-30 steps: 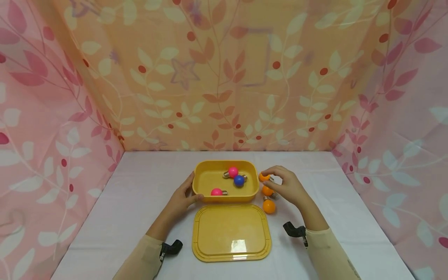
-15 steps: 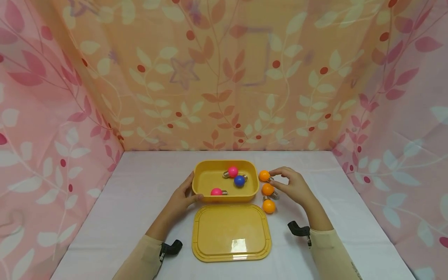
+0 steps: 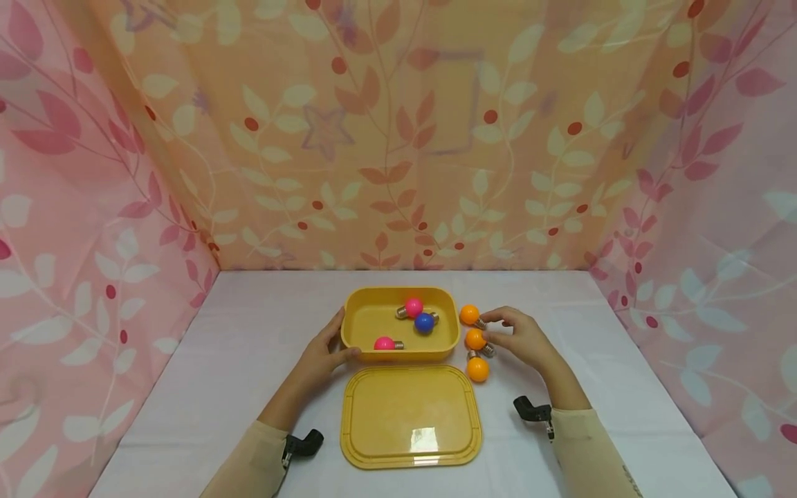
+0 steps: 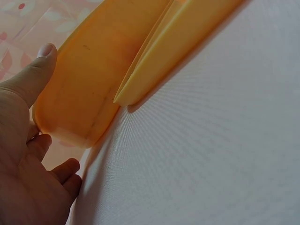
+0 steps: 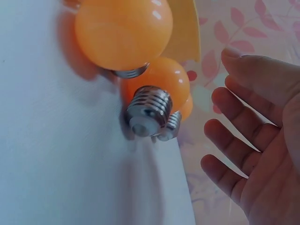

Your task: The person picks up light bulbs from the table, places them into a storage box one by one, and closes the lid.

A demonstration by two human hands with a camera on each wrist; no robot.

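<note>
My left hand holds the left end of a yellow plastic box, its thumb at the front corner and fingers along the side. Inside the box lie a blue light bulb and two pink bulbs, one near the back and one by the front wall. Three orange light bulbs, the far one, the middle one and the near one, lie in a row right of the box. My right hand hovers beside the far and middle ones, fingers apart and loosely bent; the right wrist view shows it holding nothing.
A flat yellow lid lies on the white tablecloth in front of the box. Floral cloth hangs behind and on both sides. Each sleeve carries a black wrist camera mount.
My right hand has drawn back rightward off the far orange bulb, then come slightly nearer, uncovering the bulbs. My left hand and the box keep their place.
</note>
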